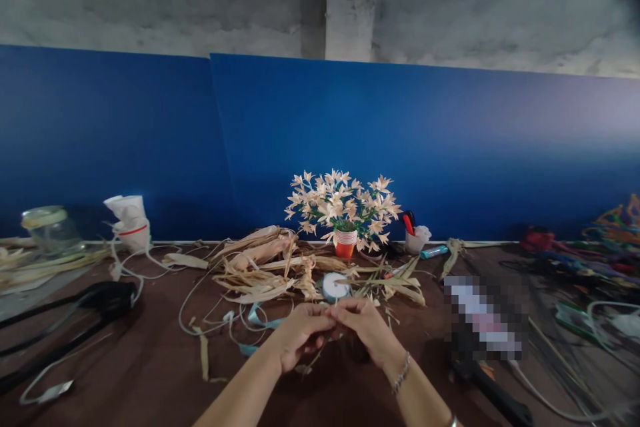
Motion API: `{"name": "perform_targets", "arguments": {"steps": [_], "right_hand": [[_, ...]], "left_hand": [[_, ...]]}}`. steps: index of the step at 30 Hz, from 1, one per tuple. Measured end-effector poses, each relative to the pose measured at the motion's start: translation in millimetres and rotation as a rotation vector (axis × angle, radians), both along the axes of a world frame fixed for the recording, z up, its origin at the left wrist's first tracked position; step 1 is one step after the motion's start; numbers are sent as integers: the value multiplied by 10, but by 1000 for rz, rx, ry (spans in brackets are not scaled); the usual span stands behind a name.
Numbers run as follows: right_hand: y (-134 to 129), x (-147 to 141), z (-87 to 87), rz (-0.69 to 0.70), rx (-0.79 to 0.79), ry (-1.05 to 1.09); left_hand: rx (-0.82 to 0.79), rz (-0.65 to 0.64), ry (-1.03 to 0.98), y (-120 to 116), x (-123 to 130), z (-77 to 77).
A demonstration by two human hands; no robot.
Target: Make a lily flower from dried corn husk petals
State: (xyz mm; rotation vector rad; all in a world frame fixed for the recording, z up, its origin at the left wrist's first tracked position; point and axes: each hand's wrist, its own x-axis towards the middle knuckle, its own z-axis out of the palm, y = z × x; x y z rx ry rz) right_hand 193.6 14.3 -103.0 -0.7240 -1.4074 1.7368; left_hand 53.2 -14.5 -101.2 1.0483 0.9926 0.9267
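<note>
My left hand (306, 335) and my right hand (364, 328) meet fingertip to fingertip above the brown table. Both are closed in a pinch, and whatever lies between the fingers is too small and hidden to make out. Just beyond them sits a round white roll with a blue side (335, 285). Dry corn husks (260, 273) are heaped behind and to the left of my hands. Farther back stands a red and orange paper cup (345, 245) holding a bunch of pale husk-like flowers (340, 200). Light blue ribbon (267, 322) curls beside my left hand.
At the left are a glass jar (53, 233), a white cup with paper (134, 230), a black forked object (107, 300) and white cables. To the right lie a blurred-out phone-like item (484, 317), a black handle (500, 400) and coloured cords (613, 233). A blue panel (350, 120) stands behind.
</note>
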Motion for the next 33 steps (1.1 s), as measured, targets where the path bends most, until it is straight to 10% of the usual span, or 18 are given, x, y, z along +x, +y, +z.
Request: {"name": "perform_targets", "arguments": {"steps": [8, 16, 24, 33], "right_hand": [[53, -16, -78, -183, -35, 112], [145, 74, -57, -629, 245, -35], [-78, -17, 41, -431, 615, -204], [-130, -11, 63, -249, 794, -339]], "left_hand": [[29, 5, 67, -9, 31, 7], [558, 610, 409, 27, 35, 29], [-45, 279, 29, -35, 141, 24], [195, 144, 336, 18, 7, -31]]}}
